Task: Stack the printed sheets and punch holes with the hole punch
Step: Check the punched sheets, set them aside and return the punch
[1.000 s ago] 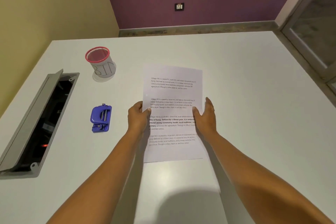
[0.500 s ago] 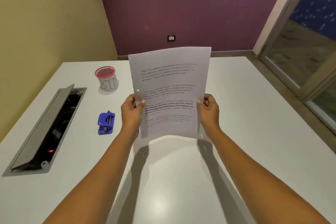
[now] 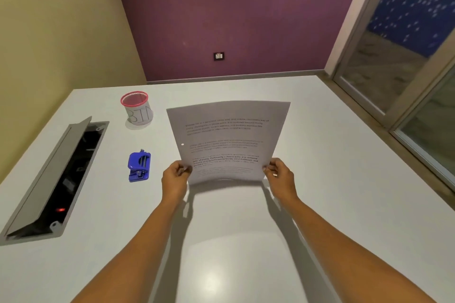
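**Both hands on the sheets, punch untouched**

Left hand (image 3: 175, 176) and right hand (image 3: 280, 177) are each closed on a side edge of the printed sheets (image 3: 227, 141), low down near the bottom corners. The sheets are held upright above the white table (image 3: 320, 155), bowed slightly, with the printed side toward the camera; the lower edge is just over the tabletop, though contact cannot be confirmed. How many sheets are in the bundle cannot be made out. A single small round hole is seen near the left margin, so some punching may be done, but this is only a judgement. The stack appears gathered and is probably being squared; the move to the punch is left.

The blue hole punch (image 3: 139, 167) is lying on the table near the left hand, apart from it. Farther back a red-rimmed mesh cup marked "BIN" (image 3: 137, 112) is standing upright. At the left, a cable hatch (image 3: 53, 179) is set into the table with its lid raised. Nothing is placed between sheets and punch.
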`<state>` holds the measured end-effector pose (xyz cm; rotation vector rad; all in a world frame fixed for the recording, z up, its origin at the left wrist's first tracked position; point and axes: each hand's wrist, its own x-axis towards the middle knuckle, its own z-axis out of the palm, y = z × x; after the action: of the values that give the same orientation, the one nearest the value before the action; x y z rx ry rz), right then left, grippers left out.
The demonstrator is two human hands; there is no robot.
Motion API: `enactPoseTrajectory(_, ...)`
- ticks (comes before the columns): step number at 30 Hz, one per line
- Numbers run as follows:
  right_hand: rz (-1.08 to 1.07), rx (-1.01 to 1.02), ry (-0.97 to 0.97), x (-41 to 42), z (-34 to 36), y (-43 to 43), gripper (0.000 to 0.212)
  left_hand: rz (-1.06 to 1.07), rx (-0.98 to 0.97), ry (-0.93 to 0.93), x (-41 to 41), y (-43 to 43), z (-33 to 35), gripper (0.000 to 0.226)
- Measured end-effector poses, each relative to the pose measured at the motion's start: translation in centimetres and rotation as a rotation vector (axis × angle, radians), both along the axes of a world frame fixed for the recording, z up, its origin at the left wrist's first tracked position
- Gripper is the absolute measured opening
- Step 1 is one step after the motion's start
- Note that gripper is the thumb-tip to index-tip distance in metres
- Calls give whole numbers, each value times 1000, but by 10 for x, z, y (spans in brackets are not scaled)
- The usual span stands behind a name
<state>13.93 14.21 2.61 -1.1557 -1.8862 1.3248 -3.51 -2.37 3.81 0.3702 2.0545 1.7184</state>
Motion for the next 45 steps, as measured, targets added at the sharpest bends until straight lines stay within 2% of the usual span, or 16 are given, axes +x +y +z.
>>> enactPoseTrajectory(4,-28,-49,-118,6,-12,2,10,31,-121,35,-6,0,-11,10)
enactPoseTrajectory(7,14,20,-206,8,-16,3,11,46,-156,60,-9,3,-14,12)
enactPoseTrajectory(11,-30,-28,-187,3,-12,4,11,51,-164,107,-11,5,-10,16)
enactPoseTrajectory(16,-11,-38,-206,0,-4,6,15,58,-135,72,-14,4,-2,11)
enactPoseTrajectory(19,-4,-31,-246,-3,0,6,15,77,-130,41,-14,3,3,31)
enactPoseTrajectory(20,4,-23,-260,-3,2,6,14,86,-136,23,-14,2,4,31)
enactPoseTrajectory(23,9,-3,-295,-5,8,7,13,97,-127,-12,-15,2,9,5)
enactPoseTrajectory(25,7,8,-322,-5,10,9,12,112,-137,-32,-17,5,10,20)
enactPoseTrajectory(29,3,6,-352,-5,11,21,12,109,-144,-34,-15,16,15,21)
enactPoseTrajectory(37,-20,-12,-365,-2,3,80,12,131,-175,-38,-4,73,14,20)
enactPoseTrajectory(45,-17,-7,-370,21,6,202,13,174,-218,-74,27,189,12,22)
